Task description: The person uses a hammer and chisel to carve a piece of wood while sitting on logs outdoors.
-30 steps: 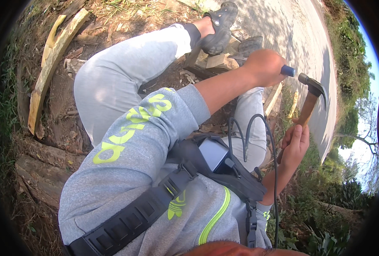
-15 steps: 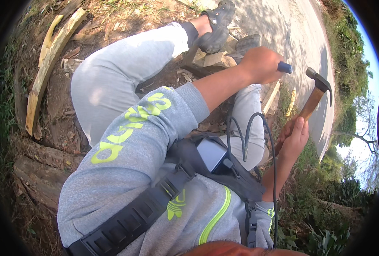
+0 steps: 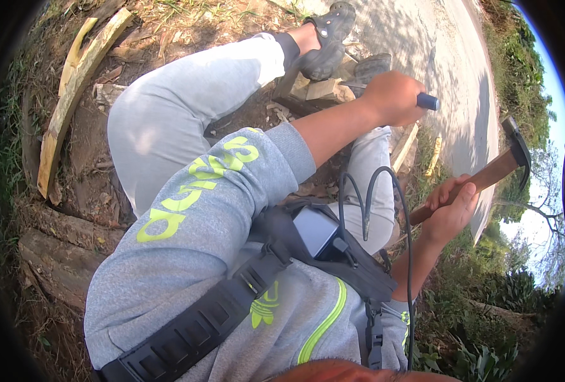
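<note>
My left hand (image 3: 394, 99) is wrapped round the blue handle of a chisel (image 3: 428, 102), whose butt sticks out on the right of the fist. Part of a dark metal blade shows left of the fist, near a pale block of wood (image 3: 329, 93); where its tip touches is hard to see. In my right hand (image 3: 451, 207) is a claw hammer (image 3: 495, 170), gripped by its brown wooden handle. Its dark head is raised to the right, well apart from the chisel's butt.
Dark clogs (image 3: 333, 27) on my feet are beside the wood block. Long split wood pieces (image 3: 82, 95) lie at the far left, a log (image 3: 63, 267) nearer. A black cable (image 3: 410, 254) loops from my chest pouch. A paved road (image 3: 454, 51) runs at the upper right.
The hammer has swung up and to the right, away from the chisel, with my right hand rising along. My left hand has barely moved and keeps its hold on the chisel.
</note>
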Demonstrator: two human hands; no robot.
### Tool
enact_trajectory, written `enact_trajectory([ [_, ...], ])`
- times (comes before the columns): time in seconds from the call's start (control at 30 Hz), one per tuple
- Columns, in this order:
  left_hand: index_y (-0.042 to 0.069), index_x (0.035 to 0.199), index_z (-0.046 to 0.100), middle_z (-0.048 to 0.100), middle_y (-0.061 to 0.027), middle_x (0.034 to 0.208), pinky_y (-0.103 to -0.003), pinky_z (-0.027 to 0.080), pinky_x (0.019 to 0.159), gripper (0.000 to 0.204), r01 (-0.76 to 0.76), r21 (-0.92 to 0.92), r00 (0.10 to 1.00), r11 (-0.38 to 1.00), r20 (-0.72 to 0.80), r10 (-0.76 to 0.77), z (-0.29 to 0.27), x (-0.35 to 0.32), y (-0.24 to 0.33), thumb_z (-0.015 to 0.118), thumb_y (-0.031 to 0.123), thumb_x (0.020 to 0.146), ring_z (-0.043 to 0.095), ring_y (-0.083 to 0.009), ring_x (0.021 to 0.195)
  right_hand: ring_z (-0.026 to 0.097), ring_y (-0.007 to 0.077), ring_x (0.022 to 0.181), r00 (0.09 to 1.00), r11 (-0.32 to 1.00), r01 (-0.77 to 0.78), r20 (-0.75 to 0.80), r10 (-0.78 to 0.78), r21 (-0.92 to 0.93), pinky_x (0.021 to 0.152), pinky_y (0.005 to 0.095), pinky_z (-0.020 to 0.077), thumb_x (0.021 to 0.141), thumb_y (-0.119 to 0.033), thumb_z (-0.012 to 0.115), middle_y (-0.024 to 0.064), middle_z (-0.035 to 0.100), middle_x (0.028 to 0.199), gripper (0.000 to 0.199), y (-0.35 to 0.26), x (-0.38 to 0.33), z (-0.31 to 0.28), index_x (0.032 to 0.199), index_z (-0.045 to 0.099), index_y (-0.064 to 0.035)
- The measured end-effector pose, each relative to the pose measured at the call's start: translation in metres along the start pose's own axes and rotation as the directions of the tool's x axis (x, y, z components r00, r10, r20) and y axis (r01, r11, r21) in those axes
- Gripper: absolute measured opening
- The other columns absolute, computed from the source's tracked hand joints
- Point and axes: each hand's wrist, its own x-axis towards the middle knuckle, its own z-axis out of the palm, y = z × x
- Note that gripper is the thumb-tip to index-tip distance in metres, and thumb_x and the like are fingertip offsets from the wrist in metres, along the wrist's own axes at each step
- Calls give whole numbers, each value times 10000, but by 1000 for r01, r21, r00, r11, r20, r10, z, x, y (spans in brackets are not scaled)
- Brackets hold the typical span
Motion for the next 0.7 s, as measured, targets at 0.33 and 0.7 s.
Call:
enact_trajectory([
  [0.33,167,883,800,758,-123,824,-484,593,756,169,38,15,999,999,18,-39,-5,1,7,719,299,815,745,-364,825,412,51,574,994,920,-11,92,51,-392,509,247,339,1144,-367,512,-35,453,710,329,-1,12,-17,1049,572,-57],
  [0.7,151,900,816,760,-138,812,-466,595,741,172,37,16,999,999,-3,-37,-3,0,10,758,275,796,744,-361,789,399,36,557,983,958,-109,117,145,-266,487,235,302,1145,-347,509,-44,446,701,314,0,19,-24,1025,573,-64],
])
